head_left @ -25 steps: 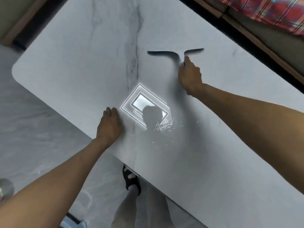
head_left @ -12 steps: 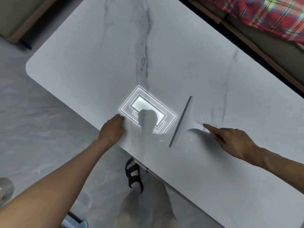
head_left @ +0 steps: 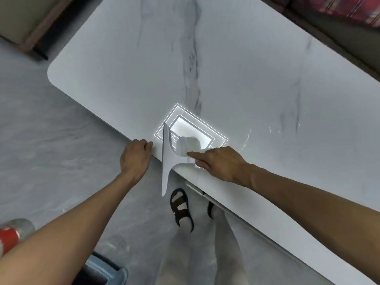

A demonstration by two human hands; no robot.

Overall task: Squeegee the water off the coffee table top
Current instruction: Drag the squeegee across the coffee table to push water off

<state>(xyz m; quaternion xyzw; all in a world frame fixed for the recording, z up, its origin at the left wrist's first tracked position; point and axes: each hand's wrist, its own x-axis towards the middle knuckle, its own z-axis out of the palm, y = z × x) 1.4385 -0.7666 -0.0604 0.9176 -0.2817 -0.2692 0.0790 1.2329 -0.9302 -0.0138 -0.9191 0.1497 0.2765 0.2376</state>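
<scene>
The white marble coffee table top [head_left: 246, 68] fills the upper right of the head view. A pale grey squeegee [head_left: 167, 157] lies across the near edge, its blade running from the table out over the floor. My right hand [head_left: 222, 161] grips the squeegee's handle with the index finger stretched along it. At the table's near edge, just left of the blade, rests my left hand [head_left: 134, 156] with its fingers curled on the rim. A few water streaks [head_left: 247, 138] glint on the top to the right of my right hand.
A bright ceiling-light reflection [head_left: 191, 128] shines on the top beside the squeegee. Grey floor [head_left: 61, 151] lies left of the table. My sandalled foot [head_left: 182, 206] stands below the edge. A red-and-grey object [head_left: 12, 233] sits at lower left; a plaid cloth [head_left: 349, 9] at top right.
My right hand has pulled the squeegee from the far middle of the top toward me and leftward, until its blade hangs past the near edge. My left hand shifted onto the rim.
</scene>
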